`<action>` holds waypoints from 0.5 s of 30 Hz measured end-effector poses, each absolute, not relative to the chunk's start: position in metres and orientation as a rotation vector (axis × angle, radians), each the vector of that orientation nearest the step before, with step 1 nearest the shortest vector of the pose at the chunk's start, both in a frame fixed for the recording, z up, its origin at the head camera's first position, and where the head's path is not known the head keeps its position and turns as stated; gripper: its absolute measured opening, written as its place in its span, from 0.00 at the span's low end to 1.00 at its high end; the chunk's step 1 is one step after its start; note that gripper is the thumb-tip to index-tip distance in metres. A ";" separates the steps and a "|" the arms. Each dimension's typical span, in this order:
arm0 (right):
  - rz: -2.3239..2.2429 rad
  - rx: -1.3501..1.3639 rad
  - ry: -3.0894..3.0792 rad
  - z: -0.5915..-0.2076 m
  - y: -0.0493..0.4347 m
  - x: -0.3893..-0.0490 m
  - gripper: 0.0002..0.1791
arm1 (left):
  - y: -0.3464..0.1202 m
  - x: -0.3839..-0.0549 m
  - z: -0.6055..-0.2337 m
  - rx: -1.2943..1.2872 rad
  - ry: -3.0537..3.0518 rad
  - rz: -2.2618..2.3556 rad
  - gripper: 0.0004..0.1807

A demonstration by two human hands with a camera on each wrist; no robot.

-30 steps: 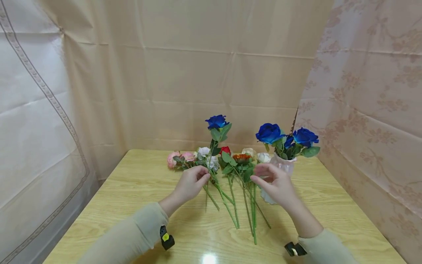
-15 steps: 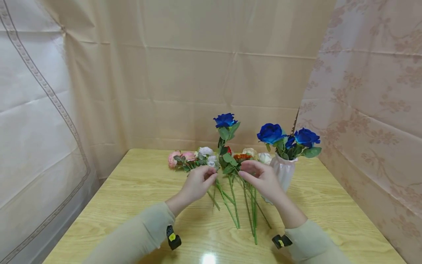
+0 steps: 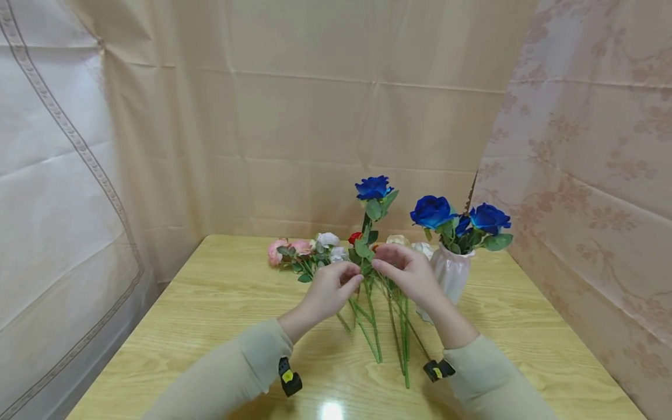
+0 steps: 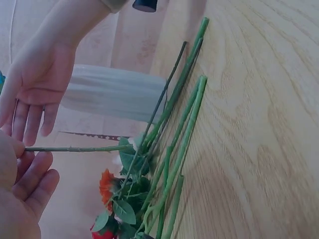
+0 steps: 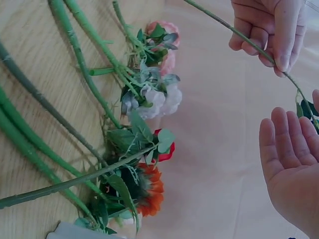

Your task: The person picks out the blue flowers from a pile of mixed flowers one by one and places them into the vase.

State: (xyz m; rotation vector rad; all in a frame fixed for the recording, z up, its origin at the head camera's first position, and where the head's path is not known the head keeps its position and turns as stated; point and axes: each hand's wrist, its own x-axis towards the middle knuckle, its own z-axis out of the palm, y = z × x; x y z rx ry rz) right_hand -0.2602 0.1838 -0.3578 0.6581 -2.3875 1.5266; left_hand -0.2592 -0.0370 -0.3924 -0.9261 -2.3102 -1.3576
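Note:
My left hand (image 3: 326,293) pinches the stem of a blue rose (image 3: 374,188) between thumb and fingers, the bloom upright above it. In the left wrist view the bare lower stem (image 4: 82,149) sticks out past the fingers. My right hand (image 3: 417,284) is close on the other side of the stem, fingers gently bent and holding nothing; the right wrist view shows its palm (image 5: 299,172) open beside the leaves. On the right a pale ribbed vase (image 3: 454,273) holds several blue roses (image 3: 431,212).
Behind my hands, loose flowers lie on the wooden table (image 3: 220,315): pink ones (image 3: 278,254), white ones (image 3: 328,240), a red rose (image 3: 354,238) and an orange flower (image 5: 152,189). Their green stems (image 3: 406,350) point toward me. Beige curtain (image 3: 315,128) hangs behind the table.
My left hand has carried the blue rose to the right, toward the vase side. My right hand has moved left, away from the vase, so the two hands are now closer together.

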 end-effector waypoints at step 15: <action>1.652 0.657 -2.352 -0.356 0.175 -0.266 0.18 | -0.025 -0.256 -0.394 -0.947 -2.306 -1.380 0.05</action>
